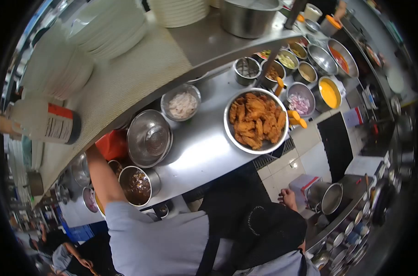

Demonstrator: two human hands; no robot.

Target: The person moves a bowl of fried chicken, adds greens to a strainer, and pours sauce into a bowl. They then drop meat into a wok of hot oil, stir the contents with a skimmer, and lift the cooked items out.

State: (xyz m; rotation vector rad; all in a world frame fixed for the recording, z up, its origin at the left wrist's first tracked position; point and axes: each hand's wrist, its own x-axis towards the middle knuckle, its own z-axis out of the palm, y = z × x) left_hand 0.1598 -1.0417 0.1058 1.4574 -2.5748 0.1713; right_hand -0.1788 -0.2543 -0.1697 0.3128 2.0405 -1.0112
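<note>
My left forearm in a grey sleeve reaches up and left. My left hand is hidden behind the edge of the raised shelf (172,76), so what it touches does not show. Close beside that forearm are a red item (112,146), a steel pot of dark brown sauce (138,186) and stacked steel bowls (149,138). My right hand (289,198) hangs low beside my black apron (264,230), fingers loosely bent and apart, with nothing visible in it. A large steel bowl (225,120) of fried chicken pieces (257,119) stands on the steel counter (195,156).
A bowl of pale shredded food (182,105) stands mid-counter. Bowls of chopped onion (299,103) and yellow sauce (329,93) line the right. The shelf carries stacked white containers (107,27), a labelled bottle (45,122) and a steel pot (249,20). Another person (64,255) is at lower left.
</note>
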